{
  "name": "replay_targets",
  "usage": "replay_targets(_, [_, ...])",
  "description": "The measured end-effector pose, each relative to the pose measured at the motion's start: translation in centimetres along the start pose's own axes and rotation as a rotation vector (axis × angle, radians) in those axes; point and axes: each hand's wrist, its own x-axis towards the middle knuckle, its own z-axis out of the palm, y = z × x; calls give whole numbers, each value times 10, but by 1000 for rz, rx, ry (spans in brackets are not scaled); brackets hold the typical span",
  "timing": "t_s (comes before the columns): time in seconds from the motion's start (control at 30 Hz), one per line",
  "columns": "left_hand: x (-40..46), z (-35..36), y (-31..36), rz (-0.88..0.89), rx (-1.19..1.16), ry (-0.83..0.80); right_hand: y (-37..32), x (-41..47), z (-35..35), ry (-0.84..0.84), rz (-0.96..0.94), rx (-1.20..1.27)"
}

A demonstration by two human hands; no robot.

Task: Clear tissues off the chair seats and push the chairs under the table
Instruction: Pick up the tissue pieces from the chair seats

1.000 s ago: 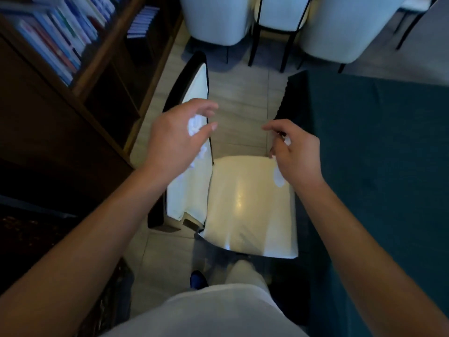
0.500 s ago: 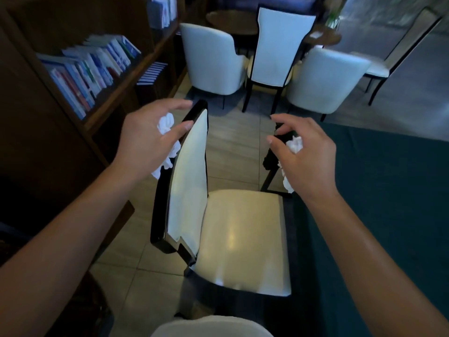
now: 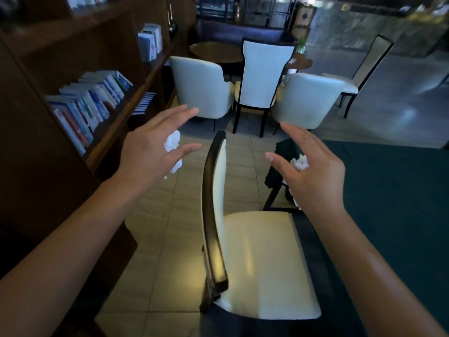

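A dark-framed chair (image 3: 215,203) with a cream seat (image 3: 262,259) stands below me, its seat bare and its right side against the table with the dark green cloth (image 3: 393,203). My left hand (image 3: 150,152) hovers left of the backrest, fingers spread, with a crumpled white tissue (image 3: 173,145) held in its palm. My right hand (image 3: 313,171) hovers right of the backrest over the table corner, also with a crumpled white tissue (image 3: 300,162) tucked under its fingers. Neither hand touches the chair.
A dark wooden bookshelf (image 3: 80,113) with rows of books runs close along the left. Ahead stand two white armchairs (image 3: 201,88), a high-backed chair (image 3: 263,76) and a round wooden table (image 3: 216,52). Another chair (image 3: 364,69) is at the far right. Tiled floor lies between.
My view has lifted from the seat toward the room. Both hands rose from over the seat to the level of the backrest top and spread their fingers, each still with a tissue.
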Motion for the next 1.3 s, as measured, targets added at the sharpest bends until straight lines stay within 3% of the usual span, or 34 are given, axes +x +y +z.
replay_targets(0.27, [22, -15, -44, 41, -92, -51, -36, -14, 25, 71, 79, -86])
replay_targets(0.93, [126, 66, -59, 215, -287, -118, 4, 36, 37, 236, 229, -197])
replay_targets(1.3, [212, 83, -174, 346, -398, -224, -41, 101, 138, 304, 312, -337])
